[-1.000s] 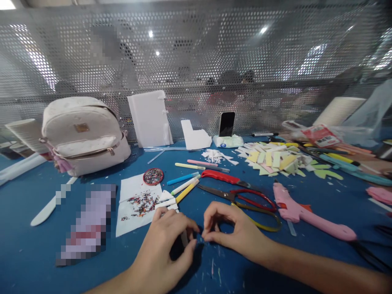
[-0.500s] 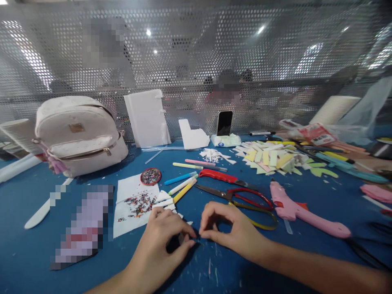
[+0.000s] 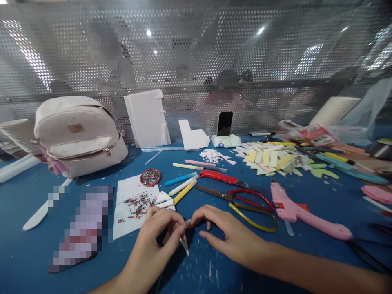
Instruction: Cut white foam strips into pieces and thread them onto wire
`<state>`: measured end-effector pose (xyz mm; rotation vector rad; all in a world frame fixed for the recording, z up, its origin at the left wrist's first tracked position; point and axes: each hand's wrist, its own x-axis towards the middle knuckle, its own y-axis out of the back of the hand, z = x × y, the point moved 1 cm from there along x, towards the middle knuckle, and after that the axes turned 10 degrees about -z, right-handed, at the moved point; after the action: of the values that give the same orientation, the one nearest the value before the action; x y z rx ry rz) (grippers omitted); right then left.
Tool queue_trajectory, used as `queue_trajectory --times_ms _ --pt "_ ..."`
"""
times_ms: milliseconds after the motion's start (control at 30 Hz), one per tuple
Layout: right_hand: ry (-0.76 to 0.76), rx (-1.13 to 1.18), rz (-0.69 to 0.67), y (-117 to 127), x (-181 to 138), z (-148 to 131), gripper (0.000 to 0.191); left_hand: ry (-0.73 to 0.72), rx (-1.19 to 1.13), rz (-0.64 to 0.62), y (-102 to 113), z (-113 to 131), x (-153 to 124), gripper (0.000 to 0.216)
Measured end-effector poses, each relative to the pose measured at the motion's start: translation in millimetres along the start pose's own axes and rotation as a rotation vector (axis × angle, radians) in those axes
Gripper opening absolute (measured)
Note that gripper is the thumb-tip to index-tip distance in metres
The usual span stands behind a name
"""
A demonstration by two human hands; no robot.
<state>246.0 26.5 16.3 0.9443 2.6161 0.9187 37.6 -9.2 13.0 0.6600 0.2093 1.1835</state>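
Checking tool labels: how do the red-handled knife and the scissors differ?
The red-handled knife has one straight solid handle; the scissors have two loops, one red, one yellow. The knife's metal end points right; the scissors' blades point left. The scissors lie nearer the right hand. Both lie flat on the blue table, beyond the left hand pinching a white strip.

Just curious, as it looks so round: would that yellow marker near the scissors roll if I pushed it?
Probably, sideways: the yellow marker looks like a slim round barrel lying flat on the table. It likely feels light and stiff. The white marker lying close alongside might stop it that way.
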Motion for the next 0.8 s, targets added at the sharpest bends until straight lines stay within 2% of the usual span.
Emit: queue_trajectory --times_ms 367,800 --pt "0.107 -0.025 -0.163 2.1 -1.7 -2.1 0.023 0.014 0.052 -0.024 -0.3 2.1 2.3 0.021" --pt "0.124 -0.091 -0.147 2.4 -2.6 -2.0 0.022 0.02 0.062 0.01 -2.0 -0.6 0.7 0.02"
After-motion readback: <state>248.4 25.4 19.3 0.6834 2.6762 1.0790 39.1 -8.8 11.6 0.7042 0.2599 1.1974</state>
